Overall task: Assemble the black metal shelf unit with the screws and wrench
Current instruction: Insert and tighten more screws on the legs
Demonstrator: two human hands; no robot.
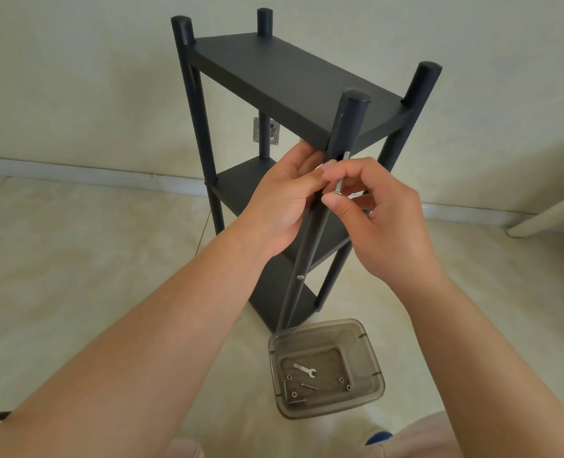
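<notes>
The black metal shelf unit [293, 81] stands upright on the floor, with three boards between four round posts. My right hand [383, 219] pinches a long silver screw [341, 175] whose tip sits at a hole in the near post [346, 127], just under the top board. My left hand [283, 200] grips that same post and the board's corner, fingers curled behind it. Lower on the post a silver screw head [300, 277] sits in place. A small silver wrench [305, 370] lies in the tray below.
A clear brownish plastic tray [369, 352] on the tiled floor at the shelf's foot holds the wrench, another screw [309, 386] and several nuts. A wall with a white baseboard [75, 175] runs behind. A pale furniture leg [548, 213] slants in at the right.
</notes>
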